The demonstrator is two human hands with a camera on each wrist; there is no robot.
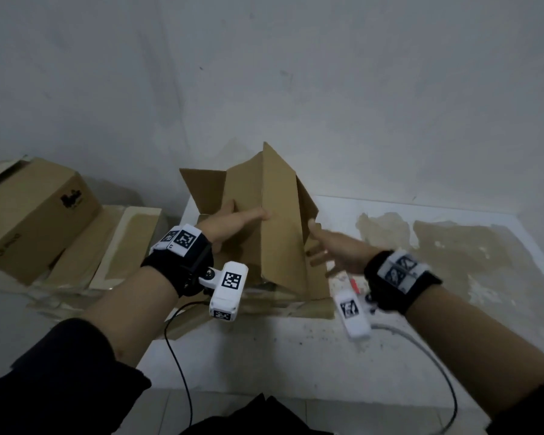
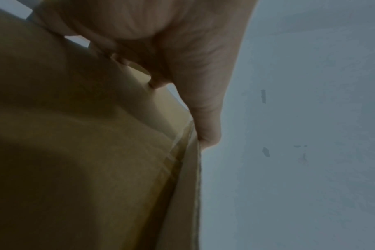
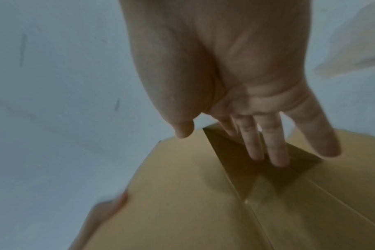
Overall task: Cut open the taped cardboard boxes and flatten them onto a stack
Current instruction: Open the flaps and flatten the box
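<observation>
Head view: flattening step. Left hand (image 1: 230,222) grips opened brown cardboard box (image 1: 274,221); right hand (image 1: 330,246) fingers (image 3: 255,145) straight, pressing it. Next: collapse panels flat between the fingers.

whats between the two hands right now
In the head view, the opened cardboard box stands between them: the left hand grips its left panel, and the right hand reaches its right side.

In the head view, the opened cardboard box (image 1: 274,221) hides the fingertips of the left hand (image 1: 230,222), and the right hand (image 1: 333,249) is blurred by motion. A small red thing (image 1: 354,284) at 5 o'clock from the box is too blurred to name. The closed box (image 1: 29,215) at 9 o'clock is cut off by the picture's edge.
</observation>
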